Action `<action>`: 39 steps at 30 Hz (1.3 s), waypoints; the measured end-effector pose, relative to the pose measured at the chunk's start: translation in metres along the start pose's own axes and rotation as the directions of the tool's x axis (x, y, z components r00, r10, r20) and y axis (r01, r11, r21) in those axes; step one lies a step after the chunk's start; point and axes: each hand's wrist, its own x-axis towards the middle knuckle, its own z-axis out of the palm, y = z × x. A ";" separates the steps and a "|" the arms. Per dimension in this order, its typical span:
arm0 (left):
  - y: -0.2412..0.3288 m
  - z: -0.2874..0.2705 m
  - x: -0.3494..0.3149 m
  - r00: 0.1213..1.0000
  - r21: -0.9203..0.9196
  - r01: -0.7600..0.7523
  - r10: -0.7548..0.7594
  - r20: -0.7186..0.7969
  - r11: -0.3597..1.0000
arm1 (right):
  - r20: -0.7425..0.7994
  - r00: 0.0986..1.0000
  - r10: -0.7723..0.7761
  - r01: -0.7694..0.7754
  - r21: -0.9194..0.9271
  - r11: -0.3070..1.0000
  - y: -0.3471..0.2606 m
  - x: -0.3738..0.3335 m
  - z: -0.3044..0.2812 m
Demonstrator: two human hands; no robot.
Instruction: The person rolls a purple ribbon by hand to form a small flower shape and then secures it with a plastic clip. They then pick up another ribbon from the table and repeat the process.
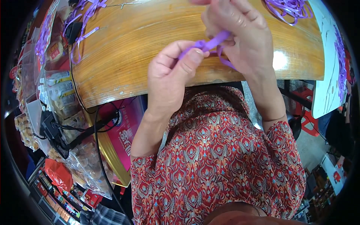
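A purple ribbon (218, 39) runs between my two hands above the near part of a wooden table (150, 56). My left hand (170, 75) pinches it between thumb and fingers, where it forms a small loop or knot. Higher and to the right, my right hand (243, 37) is closed on the other stretch of the ribbon, its fingertips slightly blurred. A loose length of ribbon hangs below the right palm. How the ribbon passes through the right fingers is partly hidden.
Purple ribbons lie in a pile (290, 9) at the far right and in strands (88, 15) at the far left. A thin metal wire tool (122, 4) is at the back. Bagged goods (62, 90), a black cable (98, 150) and a white marble-patterned table (326, 90) flank the wooden table.
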 end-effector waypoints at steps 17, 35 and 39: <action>0.005 -0.008 0.001 1.000 -0.180 -0.017 0.021 0.019 0.983 | 0.510 0.631 -0.585 0.738 -0.627 0.249 0.027 -0.001 -0.024; 0.002 -0.003 -0.004 0.885 0.365 -0.431 0.465 -0.006 0.826 | 0.171 0.937 -0.306 0.347 -0.326 0.880 0.019 -0.020 -0.020; 0.001 -0.003 -0.004 0.829 0.498 -0.492 0.559 0.016 0.714 | 0.258 0.861 -0.438 0.507 -0.390 0.768 0.023 -0.014 -0.026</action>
